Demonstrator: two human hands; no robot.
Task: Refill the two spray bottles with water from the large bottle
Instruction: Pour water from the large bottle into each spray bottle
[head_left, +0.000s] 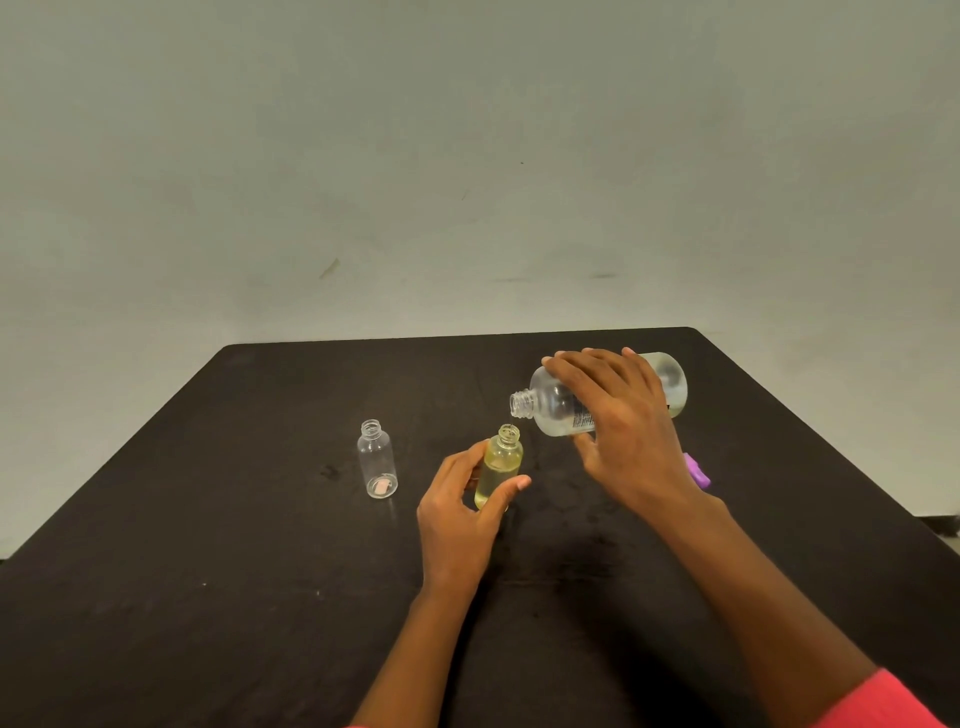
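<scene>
Pouring: right hand (623, 415) gripping tipped large bottle (553, 402) over yellow spray bottle (501, 462), left hand (457, 519) holding it; clear spray bottle (377, 462) looking empty, waiting.

Black matte table (234, 545) with rounded far corners, set against a pale grey-green painted wall (467, 156).
The wall carries faint scuffs and smudges; the light is soft and even.

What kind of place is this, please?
Likely a plain indoor work corner; I cannot say more. A black table stands before a scuffed pale wall, with a clear bottle standing on it.
</scene>
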